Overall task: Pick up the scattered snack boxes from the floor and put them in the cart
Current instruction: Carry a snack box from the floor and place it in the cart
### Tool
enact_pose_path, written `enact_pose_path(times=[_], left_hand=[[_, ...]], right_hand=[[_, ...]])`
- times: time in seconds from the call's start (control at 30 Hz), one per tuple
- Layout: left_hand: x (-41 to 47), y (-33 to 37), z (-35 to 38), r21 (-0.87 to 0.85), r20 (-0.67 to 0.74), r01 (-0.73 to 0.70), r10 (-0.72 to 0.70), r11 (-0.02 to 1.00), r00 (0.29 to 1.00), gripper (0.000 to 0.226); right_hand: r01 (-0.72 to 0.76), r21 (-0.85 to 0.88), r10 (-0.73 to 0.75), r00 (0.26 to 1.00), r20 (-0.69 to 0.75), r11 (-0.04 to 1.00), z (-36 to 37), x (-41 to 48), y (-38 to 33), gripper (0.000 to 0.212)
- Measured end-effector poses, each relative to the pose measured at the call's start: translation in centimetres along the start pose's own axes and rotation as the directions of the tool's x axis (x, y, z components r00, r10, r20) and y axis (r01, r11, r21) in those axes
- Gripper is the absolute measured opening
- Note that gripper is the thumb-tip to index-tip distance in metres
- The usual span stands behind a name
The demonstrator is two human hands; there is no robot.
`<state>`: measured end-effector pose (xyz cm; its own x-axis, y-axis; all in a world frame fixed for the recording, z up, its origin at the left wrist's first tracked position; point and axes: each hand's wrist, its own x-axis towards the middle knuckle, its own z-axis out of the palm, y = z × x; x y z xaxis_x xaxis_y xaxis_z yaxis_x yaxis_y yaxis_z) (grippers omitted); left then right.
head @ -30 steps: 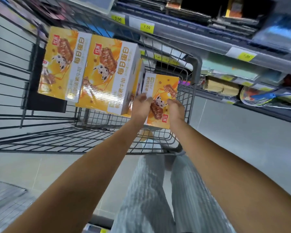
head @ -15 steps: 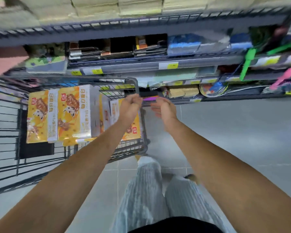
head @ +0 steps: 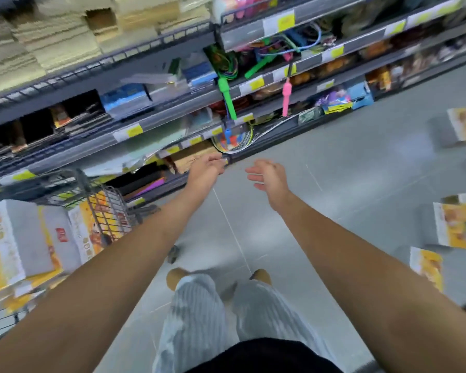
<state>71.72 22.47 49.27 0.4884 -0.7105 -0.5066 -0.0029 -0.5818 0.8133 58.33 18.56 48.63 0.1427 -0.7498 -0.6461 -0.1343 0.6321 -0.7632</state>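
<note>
The wire cart (head: 111, 200) stands at the left and holds several yellow and white snack boxes (head: 19, 243). My left hand (head: 206, 170) and my right hand (head: 268, 176) are stretched out in front of me over the grey floor, both empty with relaxed fingers, to the right of the cart. More snack boxes lie scattered on the floor at the right: one far (head: 462, 127), one nearer (head: 451, 228) and one closest to me (head: 427, 266). The whole view is blurred by motion.
Store shelves (head: 172, 114) with price tags and goods run along the far side of the aisle; green and pink handled items (head: 286, 96) hang from them. My legs in striped trousers (head: 197, 313) stand on the tiled floor (head: 334, 168).
Both hands let go of the box they placed in the cart and pulled out empty. My view has swung right, so the cart slid left and the floor boxes came into sight.
</note>
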Motion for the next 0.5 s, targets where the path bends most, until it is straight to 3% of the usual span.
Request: enact_pose_path(times=[0.23, 0.5], left_hand=[[-2.9, 4.3, 13.2, 0.128, 0.237, -0.078, 0.045, 0.989, 0.97, 0.029], [-3.4, 8.7, 27.8, 0.244, 0.481, -0.197, 0.058, 0.949, 0.875, 0.032]], right_hand=[[0.006, 0.169, 0.026, 0.983, -0.183, 0.986, -13.9, 0.2, -0.2, 0.007], [0.067, 0.387, 0.093, 0.92, -0.38, 0.92, -27.8, 0.9, 0.7, 0.012]])
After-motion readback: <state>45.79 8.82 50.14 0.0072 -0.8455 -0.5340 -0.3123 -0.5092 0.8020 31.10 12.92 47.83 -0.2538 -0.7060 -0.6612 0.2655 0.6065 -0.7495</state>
